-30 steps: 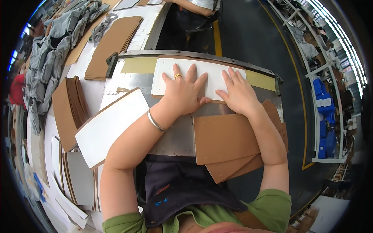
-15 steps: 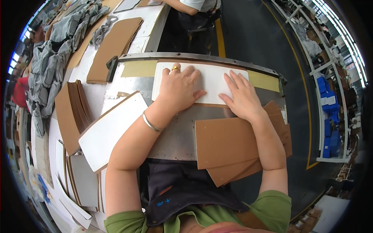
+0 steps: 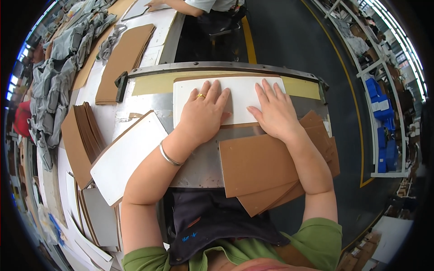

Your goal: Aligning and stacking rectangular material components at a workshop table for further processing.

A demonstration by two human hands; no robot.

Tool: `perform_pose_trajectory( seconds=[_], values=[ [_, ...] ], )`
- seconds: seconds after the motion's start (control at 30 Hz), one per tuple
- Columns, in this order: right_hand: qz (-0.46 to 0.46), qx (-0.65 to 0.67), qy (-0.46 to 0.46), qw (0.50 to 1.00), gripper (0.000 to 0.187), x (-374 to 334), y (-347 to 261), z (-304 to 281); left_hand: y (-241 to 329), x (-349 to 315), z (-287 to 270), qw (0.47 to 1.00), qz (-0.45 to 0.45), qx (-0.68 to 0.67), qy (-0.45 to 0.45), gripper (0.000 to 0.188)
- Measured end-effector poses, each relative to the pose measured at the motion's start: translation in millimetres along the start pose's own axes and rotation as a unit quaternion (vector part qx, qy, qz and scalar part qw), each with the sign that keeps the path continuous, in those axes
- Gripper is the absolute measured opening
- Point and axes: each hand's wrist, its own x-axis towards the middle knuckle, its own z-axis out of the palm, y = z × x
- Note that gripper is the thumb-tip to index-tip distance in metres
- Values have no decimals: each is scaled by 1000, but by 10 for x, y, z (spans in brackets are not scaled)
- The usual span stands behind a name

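On the metal tabletop (image 3: 199, 167), close under its raised far rail, one white rectangular sheet (image 3: 242, 92) is laid flat, with a yellowish strip (image 3: 153, 83) showing along the rail on either side of it. The sheet is pressed down by two hands. The left hand (image 3: 203, 115) is laid palm down with fingers spread and nothing gripped; a ring is worn on one finger and a metal bangle (image 3: 168, 156) on the wrist. The right hand (image 3: 275, 112) is likewise flattened on the sheet, fingers extended toward the rail, nothing enclosed. Both forearms are brought in from the lower edge.

Under the right forearm a fanned stack of brown boards (image 3: 266, 167) is seen, at least three, overlapping. To the left, one white board (image 3: 126, 156) lies tilted over the tabletop's edge. Further left, more brown boards (image 3: 81, 140) are stacked on edge; their number cannot be told. Beyond them another brown stack (image 3: 126, 58) and a heap of grey fabric (image 3: 58, 77) are laid. At the top, another person's arm (image 3: 181, 5) is visible.
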Motion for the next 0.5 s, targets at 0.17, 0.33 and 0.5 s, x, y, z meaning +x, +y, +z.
perform_pose_trajectory(
  seconds=[0.17,0.33,0.5],
  values=[
    [9,-45,23,999,64,9,54,104,169,-40,-217,998,32,-31,-34,74],
    [38,-51,16,998,63,142,36,44,10,119,-54,998,23,-64,18,71],
    [43,-46,12,998,64,75,25,25,91,23,-65,1000,-22,-21,-1,60]
  ],
)
